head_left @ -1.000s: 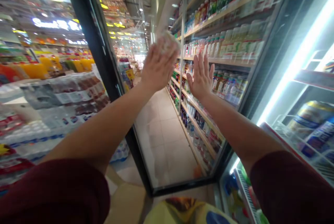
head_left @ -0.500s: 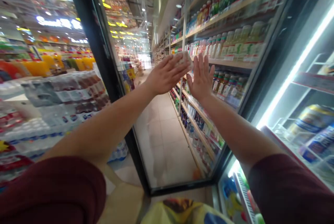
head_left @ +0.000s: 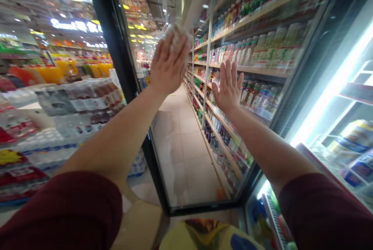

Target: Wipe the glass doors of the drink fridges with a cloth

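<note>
An open glass fridge door (head_left: 186, 156) with a black frame stands in front of me. My left hand (head_left: 169, 65) presses a crumpled white cloth (head_left: 177, 34) flat against the upper part of the glass. My right hand (head_left: 229, 86) lies flat on the glass to the right and a little lower, fingers stretched out and together, holding nothing. Both arms reach forward in dark red sleeves. The glass mirrors shelves of bottles and an aisle floor.
The lit fridge interior (head_left: 346, 145) with cans on wire racks is at the right. Shrink-wrapped packs of bottled drinks (head_left: 72, 106) are stacked at the left beyond the door frame (head_left: 116, 48). A yellow patterned object (head_left: 204, 236) sits at the bottom edge.
My left hand with the cloth swept right and down across the glass, then back up and to the left. The right hand stayed flat in nearly the same place.
</note>
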Tool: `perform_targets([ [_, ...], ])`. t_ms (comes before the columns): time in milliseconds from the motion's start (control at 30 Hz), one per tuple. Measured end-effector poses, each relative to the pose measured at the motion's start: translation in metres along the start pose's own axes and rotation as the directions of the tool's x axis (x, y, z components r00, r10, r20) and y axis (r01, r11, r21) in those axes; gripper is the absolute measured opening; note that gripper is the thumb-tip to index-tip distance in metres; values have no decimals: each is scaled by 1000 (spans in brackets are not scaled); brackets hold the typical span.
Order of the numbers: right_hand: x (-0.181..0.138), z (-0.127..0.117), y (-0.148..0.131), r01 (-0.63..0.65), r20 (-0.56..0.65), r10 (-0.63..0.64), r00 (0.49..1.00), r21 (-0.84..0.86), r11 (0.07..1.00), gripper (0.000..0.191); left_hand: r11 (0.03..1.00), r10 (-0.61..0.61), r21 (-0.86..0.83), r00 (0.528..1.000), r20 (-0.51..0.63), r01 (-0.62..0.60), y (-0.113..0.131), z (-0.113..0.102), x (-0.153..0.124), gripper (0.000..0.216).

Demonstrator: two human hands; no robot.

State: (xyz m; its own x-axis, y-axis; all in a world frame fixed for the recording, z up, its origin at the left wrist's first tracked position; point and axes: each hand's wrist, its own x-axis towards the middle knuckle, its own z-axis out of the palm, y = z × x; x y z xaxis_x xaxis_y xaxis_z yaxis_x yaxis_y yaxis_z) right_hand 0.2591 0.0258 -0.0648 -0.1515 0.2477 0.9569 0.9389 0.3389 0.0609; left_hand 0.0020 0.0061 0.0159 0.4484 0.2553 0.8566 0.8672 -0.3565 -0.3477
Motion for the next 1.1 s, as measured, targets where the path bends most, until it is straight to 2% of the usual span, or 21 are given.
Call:
perform_targets([
  [67,0,0,0,1,-6,0,1000,11,1000,79,984,-165,42,978,-127,172,-12,-2,3,68],
  [133,0,1,0,0,-16,0,1000,18,1000,78,973,-220,28,958,-184,229,-4,1,-9,69],
  [167,-1,1,0,-1,-19,1,1000,20,1000,78,980,-194,11,966,-170,199,6,5,-21,68],
  [233,-1,2,0,-3,-23,4,1000,17,1000,78,998,-56,-18,996,-74,55,31,13,-47,64],
  [300,-1,3,1,-5,-18,5,1000,7,1000,78,988,145,-65,988,54,-141,47,17,-65,60],
  [333,-1,3,1,-4,-16,4,1000,-1,1000,78,981,188,-72,979,80,-183,48,16,-67,59],
  [367,-2,3,1,-4,-14,4,1000,-8,1000,78,984,171,-59,983,65,-167,44,13,-65,59],
  [433,-2,3,0,-8,-12,7,1000,-19,1000,78,1000,0,-7,998,-56,0,31,6,-53,61],
  [500,-2,2,0,-13,-8,13,1000,-26,1000,78,984,-171,7,969,-178,175,21,2,-45,64],
  [567,-2,-1,-1,-14,3,14,1000,-31,999,78,973,-228,-6,950,-214,232,24,7,-52,65],
  [600,-2,-2,-2,-15,11,15,1000,-36,999,78,980,-198,-13,962,-185,200,30,12,-61,65],
  [667,-1,-4,-3,-18,34,20,999,-54,998,77,999,-40,-36,996,-83,37,45,22,-87,63],
  [733,0,-5,-4,-26,55,30,998,-82,996,77,990,126,-60,992,-15,-127,51,27,-109,65],
  [767,1,-6,-5,-30,63,36,997,-95,995,76,988,146,-55,989,-23,-148,50,27,-116,65],
  [833,2,-6,-5,-35,74,43,996,-111,993,77,999,29,-24,993,-110,-32,41,25,-122,66],
  [900,2,-6,-6,-37,78,46,996,-111,993,78,990,-143,-17,971,-189,143,34,23,-125,67],
  [933,2,-6,-6,-37,79,46,996,-109,993,78,984,-180,-29,963,-203,178,34,24,-128,67],
  [1000,2,-6,-7,-35,69,43,997,-115,993,79,993,-112,-63,980,-164,103,43,31,-139,67],
  [1033,2,-6,-7,-33,59,41,997,-125,992,79,996,-18,-85,993,-120,8,50,36,-147,66],
  [1100,2,-4,-7,-29,34,35,999,-152,988,80,976,172,-128,985,-31,-174,61,44,-161,66],
])
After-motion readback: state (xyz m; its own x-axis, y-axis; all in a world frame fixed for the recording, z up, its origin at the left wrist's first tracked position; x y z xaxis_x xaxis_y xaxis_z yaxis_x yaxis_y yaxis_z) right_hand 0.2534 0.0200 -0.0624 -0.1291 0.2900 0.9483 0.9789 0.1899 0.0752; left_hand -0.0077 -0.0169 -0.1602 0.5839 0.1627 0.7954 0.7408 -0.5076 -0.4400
